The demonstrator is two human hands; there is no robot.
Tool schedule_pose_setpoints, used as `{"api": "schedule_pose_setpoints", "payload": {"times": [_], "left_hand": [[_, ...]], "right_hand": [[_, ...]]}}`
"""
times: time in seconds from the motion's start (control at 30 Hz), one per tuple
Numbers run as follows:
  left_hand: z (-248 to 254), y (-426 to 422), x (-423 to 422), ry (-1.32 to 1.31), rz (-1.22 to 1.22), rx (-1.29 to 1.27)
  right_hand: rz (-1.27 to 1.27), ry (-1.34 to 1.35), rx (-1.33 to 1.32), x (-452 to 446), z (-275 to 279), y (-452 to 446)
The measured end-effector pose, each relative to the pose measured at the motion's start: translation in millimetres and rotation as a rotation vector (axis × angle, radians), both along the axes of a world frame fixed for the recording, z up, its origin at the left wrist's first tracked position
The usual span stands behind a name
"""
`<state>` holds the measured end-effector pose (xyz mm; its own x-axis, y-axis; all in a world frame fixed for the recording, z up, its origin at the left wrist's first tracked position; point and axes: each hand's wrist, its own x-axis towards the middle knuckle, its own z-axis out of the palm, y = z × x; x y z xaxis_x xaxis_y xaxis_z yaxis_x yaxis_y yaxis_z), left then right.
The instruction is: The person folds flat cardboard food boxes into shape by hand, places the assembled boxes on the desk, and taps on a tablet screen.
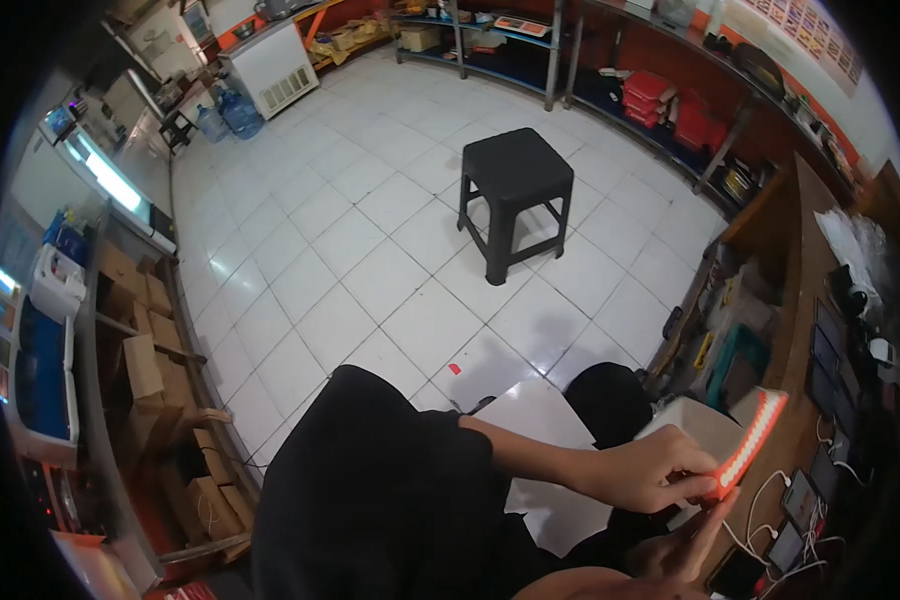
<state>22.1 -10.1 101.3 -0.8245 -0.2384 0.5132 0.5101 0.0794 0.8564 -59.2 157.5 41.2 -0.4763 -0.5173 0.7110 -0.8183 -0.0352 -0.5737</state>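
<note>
A light paper food box [698,428], its side panel [755,440] red with a row of white marks, is held up at the right. My left hand [658,468] reaches across from a black sleeve and pinches the near end of that red panel between thumb and fingers. Below it, my right hand [685,548] grips the lower corner of the box; part of its fingers is hidden. White paper sheets [545,415] lie over my lap beneath the left forearm.
Phones with white charging cables [798,500] lie on the wooden counter [805,290] at right. A black plastic stool [515,170] stands on the tiled floor. Cardboard boxes [155,370] fill a left shelf; red packs [650,97] sit on the far shelf.
</note>
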Motion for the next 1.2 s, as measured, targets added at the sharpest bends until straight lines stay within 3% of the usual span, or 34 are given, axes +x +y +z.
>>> {"api": "schedule_pose_setpoints", "payload": {"times": [0.07,0.13,0.2,0.3,0.33,0.53,0.63,0.73,0.77,0.97,1.1,1.2], "left_hand": [[-4.6,8.6,0.9,0.010,0.036,0.157],[-4.7,10.8,2.9,-0.083,0.002,0.372],[-13.6,11.1,0.4,-0.106,-0.006,0.303],[-25.0,18.3,-6.7,-0.050,0.066,0.383],[-21.7,16.5,-6.2,-0.017,0.102,0.259],[-23.8,16.2,-16.6,-0.008,-0.013,0.501],[-32.2,17.7,-14.6,-0.083,0.113,0.189],[-39.3,18.4,-19.4,-0.057,0.240,-0.307],[-36.8,21.7,-18.4,-0.111,0.235,-0.292],[-52.9,23.2,-24.9,-0.260,-0.028,0.334],[-58.9,23.3,-26.2,-0.295,-0.033,0.382],[-59.9,19.4,-26.1,-0.248,-0.004,0.290]], "right_hand": [[0.070,-0.060,0.121,-28.9,-16.8,34.7],[0.020,0.077,0.043,-15.5,-8.6,43.8],[-0.126,0.455,-0.200,8.8,27.5,-19.1],[-0.284,0.339,-0.329,13.6,35.2,-38.5],[-0.343,0.299,-0.361,14.7,33.8,-39.4],[-0.249,0.085,-0.118,12.0,50.6,-25.7],[-0.178,-0.104,-0.199,11.5,36.8,-12.8],[-0.300,-0.646,-0.319,25.2,42.0,-12.9],[-0.291,-0.833,-0.366,28.8,49.7,-16.0],[-0.221,-0.666,-0.408,27.4,22.5,-22.8],[-0.295,-0.680,-0.534,28.5,19.1,-29.6],[-0.297,-0.537,-0.400,23.5,15.8,-27.1]]}}
